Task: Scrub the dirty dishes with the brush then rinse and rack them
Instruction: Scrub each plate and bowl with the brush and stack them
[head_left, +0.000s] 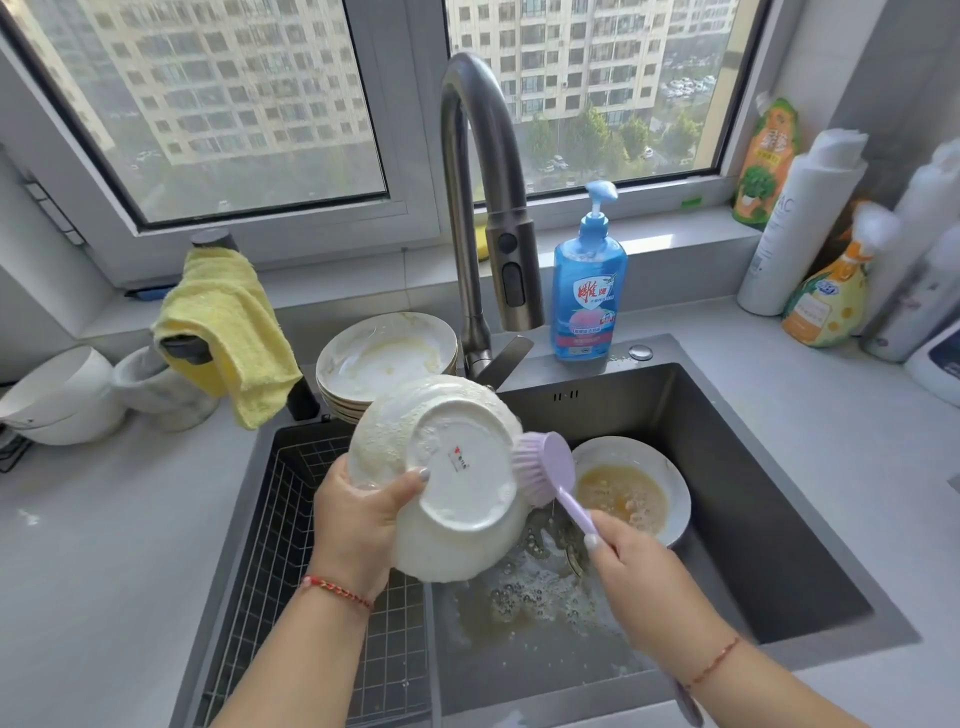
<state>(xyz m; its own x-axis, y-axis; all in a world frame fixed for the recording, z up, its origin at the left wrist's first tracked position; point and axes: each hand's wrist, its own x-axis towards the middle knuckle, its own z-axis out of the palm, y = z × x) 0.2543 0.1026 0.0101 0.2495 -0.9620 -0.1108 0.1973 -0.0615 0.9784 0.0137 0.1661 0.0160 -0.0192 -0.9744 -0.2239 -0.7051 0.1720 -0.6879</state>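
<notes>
The scrubbing step is in hand. The left hand (363, 514) grips an upturned soapy bowl (441, 478) over the sink (753, 519), fingers curled round its rim. The right hand (639, 571) clasps the brush (545, 467), bristles against the bowl's foot at three o'clock. Another dirty bowl (670, 483) waits beyond; stacked plates (384, 358) at twelve. Next probably calls for rinsing under the faucet (483, 208).
</notes>
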